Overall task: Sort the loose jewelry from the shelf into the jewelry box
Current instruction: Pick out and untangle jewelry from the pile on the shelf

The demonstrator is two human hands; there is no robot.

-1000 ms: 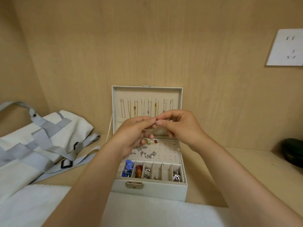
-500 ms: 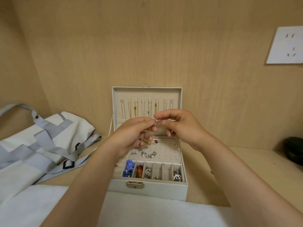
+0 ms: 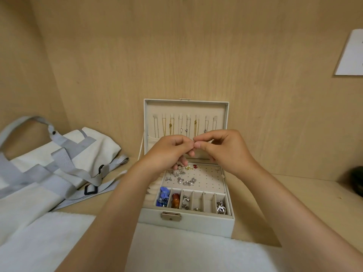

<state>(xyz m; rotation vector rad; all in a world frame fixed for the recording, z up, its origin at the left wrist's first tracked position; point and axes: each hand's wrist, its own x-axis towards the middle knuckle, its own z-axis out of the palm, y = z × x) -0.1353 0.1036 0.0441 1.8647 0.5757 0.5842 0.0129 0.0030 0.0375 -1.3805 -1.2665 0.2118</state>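
Observation:
A white jewelry box (image 3: 186, 224) stands open on the wooden shelf, its lid upright with several necklaces (image 3: 182, 125) hanging inside. Earrings lie on its perforated pad (image 3: 208, 181), and small pieces fill the front compartments (image 3: 193, 202). Above the box, my left hand (image 3: 169, 152) and my right hand (image 3: 225, 150) meet fingertip to fingertip, both pinching one tiny silver earring (image 3: 195, 142). Most of that piece is hidden by my fingers.
A white canvas bag with grey straps (image 3: 49, 165) lies to the left. A white fluffy towel (image 3: 176, 252) covers the front of the shelf. A dark round object (image 3: 356, 181) sits at the far right, below a white wall socket (image 3: 351, 54).
Both hands stay together over the box, still pinching the small earring; the fingers have closed a little tighter around it. The view has shifted slightly.

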